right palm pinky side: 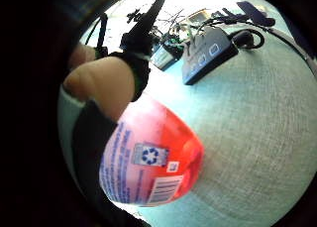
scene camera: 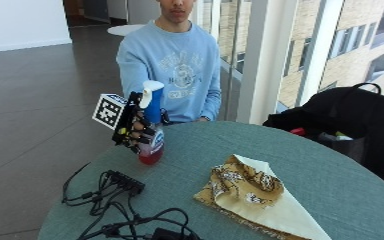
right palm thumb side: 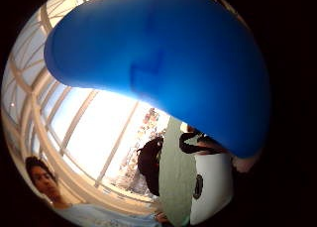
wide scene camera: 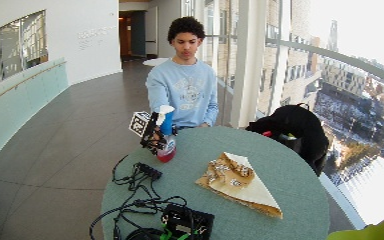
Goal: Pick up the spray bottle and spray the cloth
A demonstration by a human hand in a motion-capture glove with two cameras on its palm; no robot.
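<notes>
The gloved right hand (scene camera: 133, 129) has its fingers curled round the neck of the spray bottle (scene camera: 151, 125), just under the blue trigger head, and the bottle stands upright near the tabletop (scene camera: 325, 175) edge closest to the person; whether its red base is resting on the surface or just lifted clear cannot be told from the outside view. The little-finger palm view shows the red body and its label close against the palm, with the tabletop fabric below it. The bottle's long axis runs vertical, white cap at the top, and the nozzle seems to face away from the hand, roughly toward the middle of the tabletop, though its exact heading is hard to read. The folded cloth (scene camera: 255, 192) lies well apart from the bottle, across the tabletop toward the window side. To do this step well, the hand should probably carry the bottle upright over toward the cloth, turn the nozzle down onto the patterned fold, and free a finger for the trigger before squeezing, keeping clear of the power strip (scene camera: 127, 182) and its cables nearby.
</notes>
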